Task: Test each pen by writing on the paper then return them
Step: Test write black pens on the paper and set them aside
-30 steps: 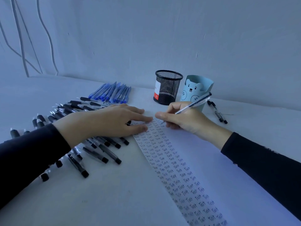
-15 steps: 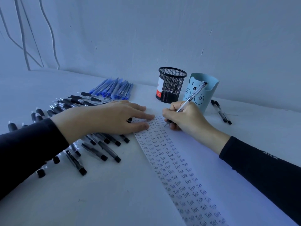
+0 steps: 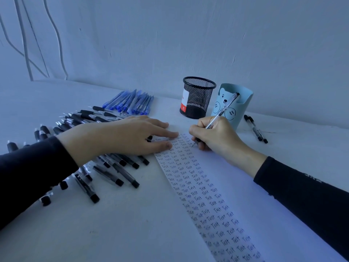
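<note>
**penfan22:** ok so only the head view to go on. What's the right hand (image 3: 217,135) up to?

**deskcam_guy:** Its fingers are curled tight around a clear-barrelled pen (image 3: 220,112). The pen leans up and away, its top end crossing in front of the light blue bear-face cup (image 3: 238,108). The tip is down at the far end of the paper (image 3: 236,188), right at the edge of the last rows of writing.

**penfan22:** and the left hand (image 3: 120,137)?

**deskcam_guy:** Flat, palm down, fingers loosely spread, holding nothing. The fingertips (image 3: 170,134) press on the paper's far left corner, and the hand lies over part of the black pens.

**penfan22:** what's on the sheet?

**deskcam_guy:** A long band of handwritten "Test" (image 3: 198,191) repeated in rows down the left side. The rest of the sheet looks blank.

**penfan22:** where's everything else?

**deskcam_guy:** Black pens (image 3: 113,173) are scattered on the white table (image 3: 94,233) left of the paper, some under the left forearm. A neat bunch of blue pens (image 3: 132,102) lies further back. A black mesh pen holder (image 3: 198,97) stands behind the paper, just left of the bear cup, the two close together. Two more dark pens (image 3: 255,130) lie to the right of the cup. Both sleeves are dark. Can't tell whether the mesh holder has anything inside.
</note>
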`<state>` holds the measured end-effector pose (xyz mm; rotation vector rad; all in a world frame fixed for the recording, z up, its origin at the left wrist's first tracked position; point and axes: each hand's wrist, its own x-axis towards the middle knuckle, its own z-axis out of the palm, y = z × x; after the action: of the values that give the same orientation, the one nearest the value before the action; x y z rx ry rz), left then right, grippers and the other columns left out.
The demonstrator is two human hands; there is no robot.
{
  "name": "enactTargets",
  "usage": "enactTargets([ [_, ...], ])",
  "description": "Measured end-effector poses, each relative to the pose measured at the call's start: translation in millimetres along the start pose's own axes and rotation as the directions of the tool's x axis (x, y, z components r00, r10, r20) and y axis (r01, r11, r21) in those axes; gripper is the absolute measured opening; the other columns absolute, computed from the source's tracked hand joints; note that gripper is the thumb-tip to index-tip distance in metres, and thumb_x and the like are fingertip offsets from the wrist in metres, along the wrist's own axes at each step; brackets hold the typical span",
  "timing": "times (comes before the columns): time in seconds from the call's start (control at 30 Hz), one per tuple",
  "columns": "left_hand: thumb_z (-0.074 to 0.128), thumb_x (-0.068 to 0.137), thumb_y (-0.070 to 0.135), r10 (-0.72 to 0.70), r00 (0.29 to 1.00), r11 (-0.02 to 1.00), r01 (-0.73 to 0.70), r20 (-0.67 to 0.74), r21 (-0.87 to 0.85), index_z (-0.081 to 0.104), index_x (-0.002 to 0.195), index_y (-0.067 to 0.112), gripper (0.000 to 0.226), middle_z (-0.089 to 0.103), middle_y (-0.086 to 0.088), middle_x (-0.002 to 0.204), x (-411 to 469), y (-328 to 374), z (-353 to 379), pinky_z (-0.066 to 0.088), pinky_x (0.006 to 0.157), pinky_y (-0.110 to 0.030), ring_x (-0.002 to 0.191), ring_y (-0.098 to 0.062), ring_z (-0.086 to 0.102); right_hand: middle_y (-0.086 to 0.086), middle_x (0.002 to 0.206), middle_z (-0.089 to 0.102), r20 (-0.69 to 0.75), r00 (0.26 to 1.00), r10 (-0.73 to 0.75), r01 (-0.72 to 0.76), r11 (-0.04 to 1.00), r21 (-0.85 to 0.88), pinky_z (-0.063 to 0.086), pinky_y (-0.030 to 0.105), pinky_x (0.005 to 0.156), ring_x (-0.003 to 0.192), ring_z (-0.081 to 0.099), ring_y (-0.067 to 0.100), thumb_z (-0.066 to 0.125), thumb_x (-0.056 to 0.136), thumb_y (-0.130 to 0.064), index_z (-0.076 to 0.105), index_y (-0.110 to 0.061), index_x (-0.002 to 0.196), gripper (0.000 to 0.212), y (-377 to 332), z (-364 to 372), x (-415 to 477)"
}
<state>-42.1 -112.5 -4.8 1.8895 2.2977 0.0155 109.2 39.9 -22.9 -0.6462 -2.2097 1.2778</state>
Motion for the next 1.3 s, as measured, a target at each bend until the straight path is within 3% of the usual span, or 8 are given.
enactTargets([
  [0.2, 0.024, 0.080, 0.074, 0.002, 1.000, 1.000, -0.002, -0.004, 0.007, 0.027, 0.139, 0.062, 0.060, 0.020, 0.020, 0.157, 0.2, -0.8, 0.4, 0.011, 0.118, -0.036, 0.145, -0.007, 0.016, -0.003, 0.046, 0.056, -0.017, 1.000, -0.012, 0.012, 1.000, 0.000, 0.045, 0.024, 0.051, 0.056, 0.055, 0.019, 0.062, 0.084, -0.007, 0.048, -0.018, 0.043, 0.045, -0.3, 0.2, -0.4],
  [0.57, 0.023, 0.079, 0.073, -0.002, 1.000, 1.000, 0.002, -0.002, -0.004, 0.027, 0.140, 0.060, 0.063, 0.020, 0.020, 0.157, -1.1, 1.7, -0.8, 0.011, 0.118, -0.036, 0.145, -0.007, 0.016, -0.006, 0.042, 0.053, -0.043, 0.999, -0.019, 0.019, 1.000, -0.002, 0.046, 0.025, 0.052, 0.057, 0.057, 0.018, 0.063, 0.083, -0.008, 0.042, -0.019, 0.042, 0.048, 2.4, -0.6, 0.6],
  [0.73, 0.023, 0.079, 0.073, 0.000, 1.000, 1.000, 0.000, 0.001, -0.002, 0.027, 0.141, 0.060, 0.064, 0.019, 0.020, 0.158, -1.2, 1.8, -0.8, 0.011, 0.118, -0.037, 0.146, -0.008, 0.015, 0.001, 0.054, 0.060, -0.049, 0.999, -0.002, 0.003, 1.000, 0.023, 0.046, 0.024, 0.051, 0.044, 0.052, 0.012, 0.063, 0.082, -0.007, 0.045, -0.017, 0.045, 0.042, 2.9, -0.9, 1.9],
  [1.1, 0.024, 0.082, 0.082, 0.009, 1.000, 1.000, -0.009, -0.011, -0.003, 0.027, 0.138, 0.064, 0.059, 0.020, 0.022, 0.157, 1.7, -3.8, 2.8, 0.010, 0.117, -0.036, 0.145, -0.006, 0.015, -0.001, 0.048, 0.057, -0.054, 0.999, -0.001, 0.001, 1.000, 0.004, 0.046, 0.023, 0.049, 0.049, 0.054, 0.015, 0.063, 0.082, -0.005, 0.046, -0.015, 0.046, 0.042, 4.8, -0.8, 2.0],
  [1.3, 0.023, 0.080, 0.075, 0.006, 1.000, 1.000, -0.006, -0.004, 0.007, 0.026, 0.139, 0.062, 0.061, 0.018, 0.022, 0.157, 2.0, -2.2, 1.7, 0.010, 0.118, -0.039, 0.146, -0.007, 0.014, 0.004, 0.054, 0.060, -0.096, 0.995, -0.014, 0.014, 1.000, -0.003, 0.039, 0.020, 0.048, 0.046, 0.051, 0.010, 0.054, 0.093, -0.022, 0.056, -0.007, 0.056, 0.040, 0.8, -3.8, 2.5],
])
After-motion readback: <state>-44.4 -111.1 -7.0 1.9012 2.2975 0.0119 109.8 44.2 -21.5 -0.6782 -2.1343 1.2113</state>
